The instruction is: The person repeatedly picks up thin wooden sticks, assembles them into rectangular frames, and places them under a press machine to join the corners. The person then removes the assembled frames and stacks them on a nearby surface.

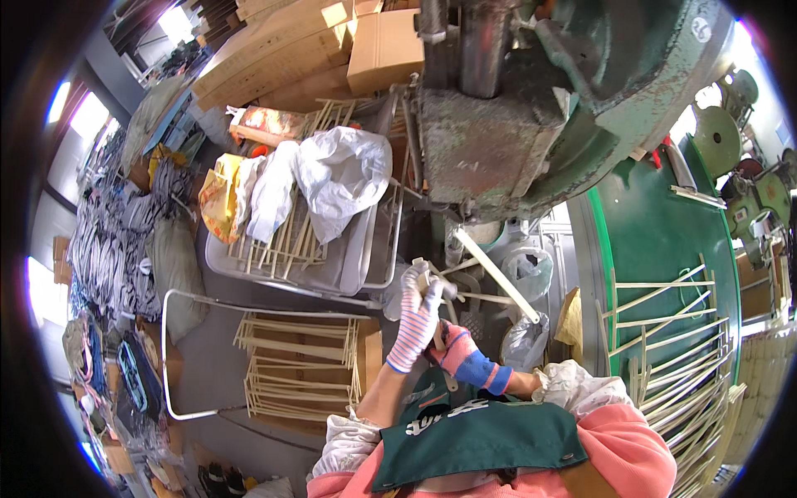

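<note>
My left hand (pixel 411 324), in a white glove with pink stripes, is closed round the upper part of a short pale piece (pixel 437 339). Its exact kind is hard to make out, as both gloves cover much of it. Just below and to the right, my right hand (pixel 466 358), in a pink and blue glove, has its fingers curled at the lower part of the same piece. Beyond the hands, a long cream-coloured strip (pixel 498 276) slants down from under the green press (pixel 494 158), with thinner cream strips (pixel 486 297) beside it.
Left of my hands, joined cream strips (pixel 299 357) lie on cardboard by a bent metal frame (pixel 165 357). A grey cart (pixel 357 257) with white sacks (pixel 344 178) stands behind. At right, more cream strips (pixel 664 324) lie on a green table (pixel 656 224). Clear plastic bags (pixel 527 274) hang near the press.
</note>
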`<state>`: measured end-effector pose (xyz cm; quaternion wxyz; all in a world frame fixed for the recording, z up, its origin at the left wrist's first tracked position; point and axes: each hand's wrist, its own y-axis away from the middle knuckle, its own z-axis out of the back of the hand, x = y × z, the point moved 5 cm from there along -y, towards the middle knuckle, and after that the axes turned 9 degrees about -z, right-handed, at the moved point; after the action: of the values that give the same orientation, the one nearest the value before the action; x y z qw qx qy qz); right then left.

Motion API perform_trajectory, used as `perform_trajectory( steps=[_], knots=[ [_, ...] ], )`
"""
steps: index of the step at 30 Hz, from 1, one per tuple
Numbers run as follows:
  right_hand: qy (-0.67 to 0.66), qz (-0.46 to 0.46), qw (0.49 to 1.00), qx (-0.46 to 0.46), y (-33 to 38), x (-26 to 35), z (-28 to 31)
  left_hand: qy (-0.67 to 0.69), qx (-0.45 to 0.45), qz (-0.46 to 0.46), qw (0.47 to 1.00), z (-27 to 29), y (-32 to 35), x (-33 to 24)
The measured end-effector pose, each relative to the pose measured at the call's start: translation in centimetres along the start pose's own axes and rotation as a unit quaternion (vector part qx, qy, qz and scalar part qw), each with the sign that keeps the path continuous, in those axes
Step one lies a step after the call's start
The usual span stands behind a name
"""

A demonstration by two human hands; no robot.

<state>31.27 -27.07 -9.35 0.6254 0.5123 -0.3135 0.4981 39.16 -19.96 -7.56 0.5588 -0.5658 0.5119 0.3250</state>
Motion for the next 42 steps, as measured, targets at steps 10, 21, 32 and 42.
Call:
perform_trajectory(
  steps=[10,21,32,42],
  knots=[
    [0.209,0.017,0.968,-0.136,-2.9,1.6,14.2,0.145,0.163,0.135,0.966,-3.8,-4.9,1.1],
    [0.192,0.059,0.973,-0.113,-3.3,1.4,15.5,0.036,0.259,0.091,0.961,-3.3,-7.1,0.0],
    [0.128,0.033,0.991,0.018,-3.7,1.8,15.5,-0.025,0.302,0.084,0.949,-3.3,-8.6,0.4],
    [0.132,-0.066,0.986,0.073,-3.6,2.7,14.9,-0.077,0.318,-0.026,0.945,-2.6,-8.7,-2.1]
  ],
)
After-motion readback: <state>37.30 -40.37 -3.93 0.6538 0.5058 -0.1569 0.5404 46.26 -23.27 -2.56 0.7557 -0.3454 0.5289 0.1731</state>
